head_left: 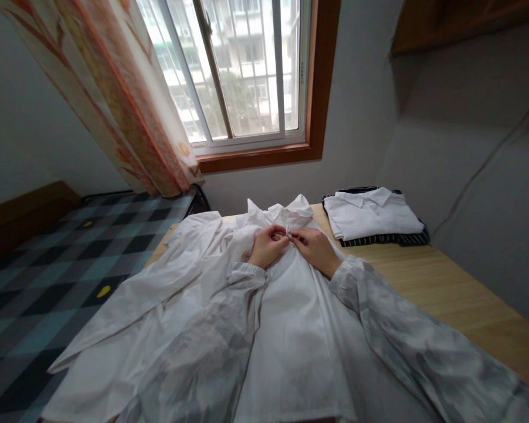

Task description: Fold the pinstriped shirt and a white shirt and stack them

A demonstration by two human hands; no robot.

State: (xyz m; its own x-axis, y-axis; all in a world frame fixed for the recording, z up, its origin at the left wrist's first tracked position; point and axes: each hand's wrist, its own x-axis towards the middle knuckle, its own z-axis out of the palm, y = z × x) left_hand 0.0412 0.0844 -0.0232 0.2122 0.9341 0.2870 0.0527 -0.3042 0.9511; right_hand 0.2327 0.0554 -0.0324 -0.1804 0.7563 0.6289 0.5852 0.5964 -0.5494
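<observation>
A white shirt (pixel 291 317) lies spread over the table with its collar (pixel 297 208) toward the window and a sleeve (pixel 132 294) stretched out to the left. Just below the collar, my left hand (pixel 268 245) pinches the front edge of the shirt between thumb and fingers. Close against it, my right hand (pixel 315 248) grips the same spot from the other side, fingertips nearly meeting. The cloth is bunched between them. Whatever small part lies under the fingertips, such as a button, is too small to make out.
A folded white shirt (pixel 372 212) rests on dark striped cloth (pixel 385 239) at the back right of the wooden table (pixel 458 294). To the left is a bed with a checked cover (pixel 92 258). A curtain (pixel 127 106) hangs beside the window (pixel 247 70).
</observation>
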